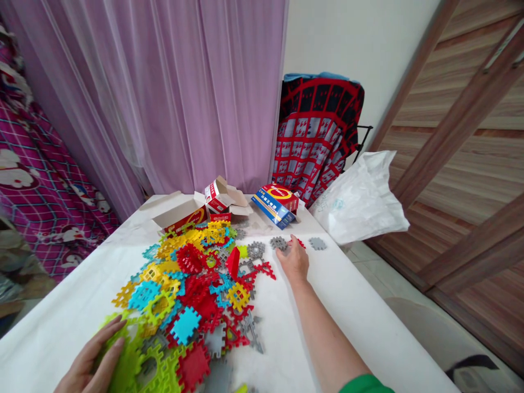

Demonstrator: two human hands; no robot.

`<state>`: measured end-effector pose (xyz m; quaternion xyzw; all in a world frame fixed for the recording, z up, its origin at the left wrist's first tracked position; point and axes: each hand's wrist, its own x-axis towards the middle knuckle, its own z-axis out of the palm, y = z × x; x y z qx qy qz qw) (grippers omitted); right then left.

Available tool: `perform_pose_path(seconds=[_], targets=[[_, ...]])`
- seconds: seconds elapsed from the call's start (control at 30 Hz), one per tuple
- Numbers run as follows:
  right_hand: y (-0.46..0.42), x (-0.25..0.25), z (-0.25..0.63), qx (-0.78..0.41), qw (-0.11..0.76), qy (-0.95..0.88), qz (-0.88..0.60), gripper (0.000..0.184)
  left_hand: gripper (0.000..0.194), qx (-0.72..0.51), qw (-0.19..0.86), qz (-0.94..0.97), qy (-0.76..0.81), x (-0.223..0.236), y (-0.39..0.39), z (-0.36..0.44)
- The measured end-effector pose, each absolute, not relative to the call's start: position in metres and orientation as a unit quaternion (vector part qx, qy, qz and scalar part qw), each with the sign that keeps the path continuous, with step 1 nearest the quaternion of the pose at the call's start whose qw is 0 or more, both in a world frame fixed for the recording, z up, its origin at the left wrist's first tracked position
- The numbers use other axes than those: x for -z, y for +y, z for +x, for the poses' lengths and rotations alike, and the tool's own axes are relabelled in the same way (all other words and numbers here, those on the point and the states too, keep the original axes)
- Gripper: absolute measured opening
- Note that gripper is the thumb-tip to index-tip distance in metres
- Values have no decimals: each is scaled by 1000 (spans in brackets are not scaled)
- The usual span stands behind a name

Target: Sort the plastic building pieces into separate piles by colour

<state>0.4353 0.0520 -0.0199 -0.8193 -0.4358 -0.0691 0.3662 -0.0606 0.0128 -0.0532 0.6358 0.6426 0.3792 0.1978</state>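
Reaching to the far right of a heap of plastic interlocking building tiles [207,289], my right hand [295,263] is closed, with a grey toothed tile [278,243] between thumb and fingers. A red tile [302,243] shows partly behind its fingertips, and a flat grey tile [317,244] lies apart to its right. My left hand [95,361] rests on lime-green tiles [126,357] at the near left of the heap, thumb and fingers apart. A red triangular tile [233,263] stands tilted among the pieces, with a blue square tile [185,325] nearer me.
Opened cardboard boxes [184,214] stand behind the heap on the white-covered table [282,338]. Red and blue boxes [273,206] sit at the back right. A white plastic bag [358,202] is at the right edge, beside a cloth-draped chair [315,131]. A purple curtain [196,98] hangs behind.
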Motion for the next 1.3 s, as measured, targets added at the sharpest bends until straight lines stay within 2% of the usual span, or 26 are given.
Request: perform_pose_path(seconds=[0.17, 0.3, 0.37, 0.43, 0.5, 0.57, 0.63, 0.7, 0.83, 1.0, 1.07, 1.13, 1.3], targets=[[52, 25, 437, 106, 378, -442, -806, 59, 50, -403, 262, 599, 640, 53, 14, -60], [51, 16, 426, 120, 365, -528, -757, 38, 51, -412, 272, 590, 639, 49, 16, -57], [53, 7, 415, 92, 334, -615, -709, 33, 52, -416, 272, 582, 644, 44, 16, -53], [56, -5, 403, 43, 276, -684, -674, 36, 54, -421, 270, 572, 650, 37, 15, -48], [62, -16, 394, -9, 217, -712, -668, 40, 55, -426, 269, 566, 652, 30, 12, -44], [68, -25, 389, -51, 196, -710, -675, 34, 57, -427, 274, 566, 650, 23, 9, -41], [72, -32, 387, -73, 209, -698, -681, 21, 58, -421, 281, 564, 653, 17, 7, -38], [75, -36, 386, -79, 235, -680, -690, 15, 60, -412, 286, 562, 658, 14, 6, -37], [65, -42, 386, -105, 284, -635, -711, 26, 57, -417, 277, 571, 651, 14, 8, -38], [24, -43, 393, -347, 430, -497, -669, 29, 54, -420, 272, 592, 632, 18, 11, -40], [3, -38, 404, -393, 454, -458, -655, 30, 54, -420, 273, 586, 637, 18, 12, -40], [-16, -29, 420, -371, 434, -450, -687, 30, 53, -416, 274, 587, 638, 15, 11, -39], [-50, -6, 453, -187, 387, -448, -784, 26, 51, -402, 259, 591, 649, 3, 6, -31]])
